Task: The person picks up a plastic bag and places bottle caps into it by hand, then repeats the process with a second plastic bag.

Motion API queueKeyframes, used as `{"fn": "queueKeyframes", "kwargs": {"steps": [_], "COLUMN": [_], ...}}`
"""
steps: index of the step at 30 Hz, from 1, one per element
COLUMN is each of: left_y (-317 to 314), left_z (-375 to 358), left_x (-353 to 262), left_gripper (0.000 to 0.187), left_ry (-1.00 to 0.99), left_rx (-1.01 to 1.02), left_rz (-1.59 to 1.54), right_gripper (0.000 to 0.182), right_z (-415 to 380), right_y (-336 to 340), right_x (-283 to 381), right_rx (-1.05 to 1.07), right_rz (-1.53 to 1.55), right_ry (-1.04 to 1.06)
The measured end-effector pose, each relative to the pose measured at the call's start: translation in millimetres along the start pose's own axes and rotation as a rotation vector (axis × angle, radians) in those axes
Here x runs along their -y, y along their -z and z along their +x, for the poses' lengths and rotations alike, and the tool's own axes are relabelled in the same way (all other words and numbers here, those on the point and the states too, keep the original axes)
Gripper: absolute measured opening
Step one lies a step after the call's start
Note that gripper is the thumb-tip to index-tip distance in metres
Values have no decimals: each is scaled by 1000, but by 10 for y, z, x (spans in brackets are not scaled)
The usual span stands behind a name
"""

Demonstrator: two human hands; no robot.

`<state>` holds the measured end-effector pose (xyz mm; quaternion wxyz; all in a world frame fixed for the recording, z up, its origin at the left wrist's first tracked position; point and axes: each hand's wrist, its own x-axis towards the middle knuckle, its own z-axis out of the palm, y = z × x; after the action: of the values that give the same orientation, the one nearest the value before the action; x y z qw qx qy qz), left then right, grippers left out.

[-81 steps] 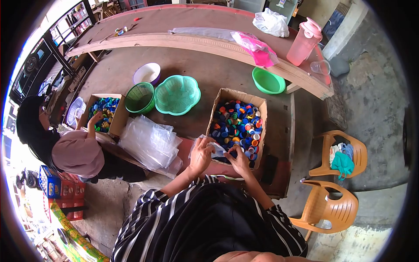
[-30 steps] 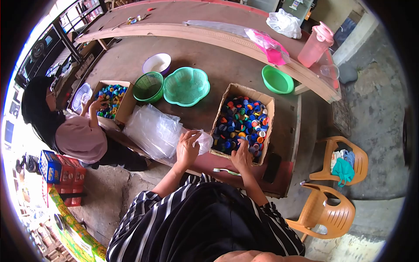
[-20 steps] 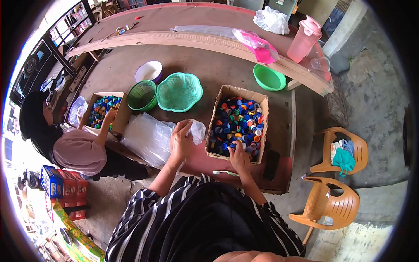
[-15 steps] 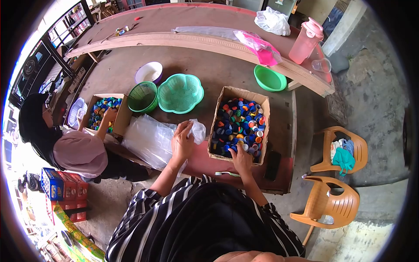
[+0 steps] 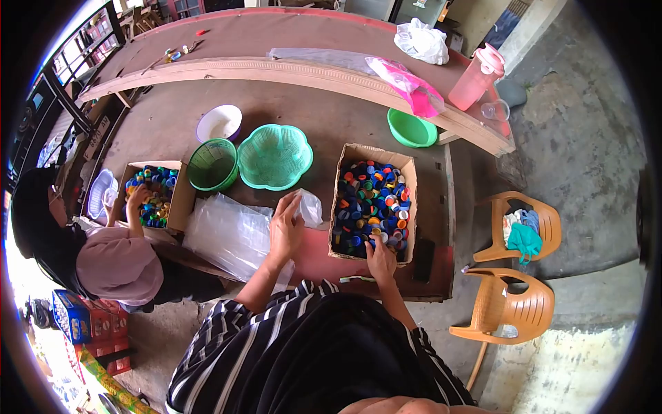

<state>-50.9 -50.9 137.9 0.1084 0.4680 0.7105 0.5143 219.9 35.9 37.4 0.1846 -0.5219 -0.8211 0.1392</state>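
My left hand is closed on a crumpled clear plastic bag, held over the near part of the table. Just left of it lie flat plastic sheets. At the near side of a cardboard box full of bottle caps, my right hand has its fingers bent among the caps, near a yellowish one. Whether it grips a cap is too small to tell. A toothbrush lies close to my right wrist.
A co-worker reaches into another box of caps at the left. Behind stand a flower-shaped teal basket, a green basket, a white bowl and a green bowl. Orange chairs are at the right.
The view has shifted slightly, so the table things appear further left. Both my hands stay at about the same places by bag and box. The co-worker's hand has moved within their box.
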Motion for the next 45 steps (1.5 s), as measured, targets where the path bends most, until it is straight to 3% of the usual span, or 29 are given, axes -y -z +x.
{"fn": "queueKeyframes", "kwargs": {"steps": [3,9,14,21,24,25,27,29,30,31,35,37,39,41,43,45], "left_y": [74,137,156,176,144,129,103,71,53,35,-9,-34,-68,-119,-166,-204], "left_z": [145,266,291,271,235,219,192,168,155,148,183,220,266,313,349,363], "left_x": [13,46,194,299,278,272,269,294,313,343,339,311,326,336,342,345], "left_gripper": [52,54,53,52,52,52,53,53,53,53,52,50,49,50,50,50], "left_ry": [-112,-142,-134,-104,-88,-88,-88,-103,-108,-128,-104,-68,-63,-69,-73,-74], "left_rx": [-11,-10,17,62,77,80,84,85,86,78,88,112,137,150,163,173], "left_rz": [26,-53,-98,-101,-104,-109,-116,-100,-92,-80,-91,-105,-98,-107,-108,-100], "right_gripper": [27,26,32,54,57,57,55,51,47,43,46,53,69,86,102,106], "right_z": [-14,-60,-52,458,877,1028,1317,1574,1635,1692,1495,1259,1049,928,945,1085], "right_y": [18,-52,-50,-11,-109,-233,-106,-174,-63,-7,129,92,-152,-16,-275,-393], "right_x": [38,21,-28,40,-10,-149,-24,-252,-218,-299,-673,-749,-879,-391,-354,-150], "right_rx": [17,-90,138,482,472,389,488,288,275,221,-74,-24,-117,-17,-154,-110], "right_rz": [-39,-7,7,28,9,79,126,180,484,528,118,50,-12,82,155,-13], "right_ry": [-43,-17,-53,-13,68,212,45,217,29,-66,-156,-279,-155,-380,-427,-528]}}
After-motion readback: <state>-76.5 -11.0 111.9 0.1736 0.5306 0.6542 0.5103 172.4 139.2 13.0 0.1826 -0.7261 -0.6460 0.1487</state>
